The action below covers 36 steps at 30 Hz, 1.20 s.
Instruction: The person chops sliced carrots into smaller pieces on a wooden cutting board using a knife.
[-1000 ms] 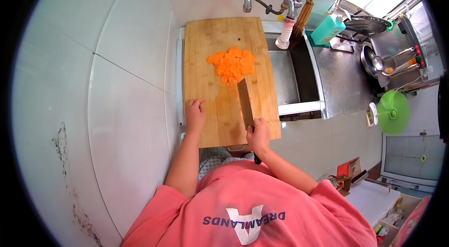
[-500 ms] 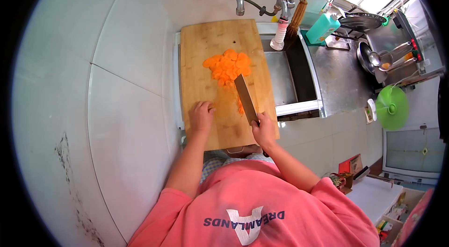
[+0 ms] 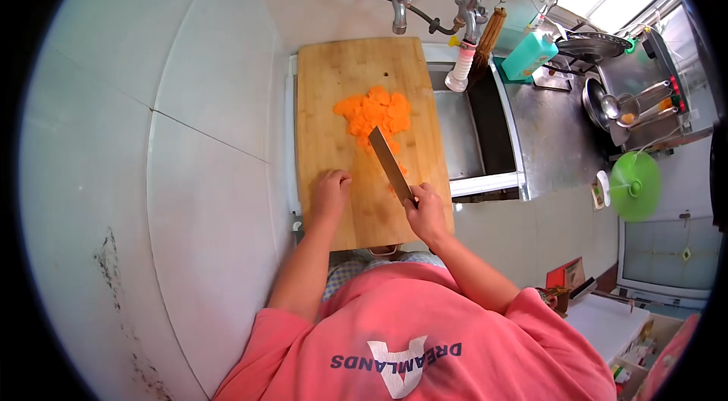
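Observation:
In the head view, a wooden cutting board (image 3: 326,67) carries a pile of orange carrot slices (image 3: 373,111), with a few small bits nearer me. My right hand (image 3: 427,217) is wrapped round the handle of a cleaver (image 3: 391,167). The blade slants away to the left, its far end at the near edge of the pile. My left hand (image 3: 332,192) rests at the left part of the board, left of the blade, fingers curled together. Whatever might be inside those fingers is hidden.
The board lies across a metal sink (image 3: 457,135), whose right part shows. Above stand a tap (image 3: 400,3) and a second one with a pink-and-white spout (image 3: 461,71). A teal bottle (image 3: 528,57) and pans (image 3: 594,101) are on the right-hand counter. A tiled wall (image 3: 208,196) borders the left.
The cleaver's far end has swung left, closer to the slices. My left hand has stayed at about the same place, its fingers more curled. The whole view has shifted slightly.

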### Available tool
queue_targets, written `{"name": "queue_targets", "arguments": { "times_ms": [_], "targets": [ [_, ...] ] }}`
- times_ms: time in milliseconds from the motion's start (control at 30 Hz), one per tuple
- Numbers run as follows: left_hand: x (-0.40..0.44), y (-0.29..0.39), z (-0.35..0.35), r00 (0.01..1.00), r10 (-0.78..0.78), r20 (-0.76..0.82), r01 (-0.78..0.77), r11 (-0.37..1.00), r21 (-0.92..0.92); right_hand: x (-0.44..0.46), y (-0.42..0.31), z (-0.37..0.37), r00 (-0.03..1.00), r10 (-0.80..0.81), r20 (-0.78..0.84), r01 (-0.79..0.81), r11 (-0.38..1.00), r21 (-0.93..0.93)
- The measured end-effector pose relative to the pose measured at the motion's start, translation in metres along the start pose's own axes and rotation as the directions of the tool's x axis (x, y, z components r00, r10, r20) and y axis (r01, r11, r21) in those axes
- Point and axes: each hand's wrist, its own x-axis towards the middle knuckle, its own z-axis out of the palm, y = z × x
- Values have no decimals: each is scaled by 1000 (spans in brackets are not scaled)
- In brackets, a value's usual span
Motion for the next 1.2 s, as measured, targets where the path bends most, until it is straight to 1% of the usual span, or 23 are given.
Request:
{"name": "queue_targets", "arguments": {
  "times_ms": [33,67,100,167,200,267,400,467,600,667,700,767,800,833,867,900,967,1000,1067,1100,1167,1200],
  "targets": [
    [-1,2,-1,989,-147,-5,146,983,-109,1,-1,1,1000,18,4,-18,1000,26],
    [-1,3,-3,957,-290,7,285,934,-217,2,-2,1,999,38,9,-38,998,50],
    [0,6,-6,957,-291,9,286,934,-214,3,-2,2,999,39,10,-39,998,53],
    [4,12,-13,970,-234,62,241,960,-140,5,-1,4,1000,6,4,-7,999,31],
    [4,12,-12,970,-234,64,241,960,-139,6,-1,5,1000,8,5,-8,999,31],
    [6,11,-10,981,-179,71,183,981,-58,8,-1,6,1000,-1,15,1,1000,26],
    [2,9,-6,988,-127,91,131,991,-35,11,-2,5,1000,-8,14,8,1000,9],
    [-1,9,-4,996,-73,42,74,997,-31,14,-3,0,999,-27,35,27,1000,16],
    [-4,6,5,996,-92,-18,91,994,-65,20,-4,-6,998,-21,55,19,999,42],
    [-2,7,0,999,-30,-25,30,999,-24,25,-1,-8,997,-21,80,19,1000,24],
    [-5,3,2,999,-35,-31,34,999,-23,27,0,-9,996,-27,84,25,999,23],
    [-18,-5,5,993,-100,-59,95,992,-87,29,3,-10,993,-98,69,99,995,-21],
    [-23,-1,2,993,-106,-58,101,991,-85,30,3,-11,992,-97,76,99,995,-19],
    [-28,2,-2,995,-59,-78,66,993,96,30,2,-13,991,-100,87,102,995,-11],
    [-33,6,-4,996,-7,-88,31,961,274,31,2,-14,990,-104,97,104,995,-2],
    [-39,6,0,996,-12,-83,35,960,277,32,3,-14,990,-100,103,101,995,0],
    [-49,8,10,999,-35,-16,39,932,360,34,5,-12,989,-94,112,94,996,12],
    [-49,13,10,999,-39,-11,40,931,364,35,3,-13,989,-90,116,89,996,16],
    [-48,24,10,985,-100,138,33,908,418,36,-1,-14,989,-56,135,51,998,38],
    [-45,31,9,985,-102,138,35,908,419,36,0,-13,989,-56,138,51,998,39],
    [-39,47,8,971,-100,217,2,910,414,37,1,-12,992,-81,101,72,993,89],
    [-39,50,13,972,-97,215,0,912,411,37,1,-13,992,-81,97,73,994,87]
  ]
}}
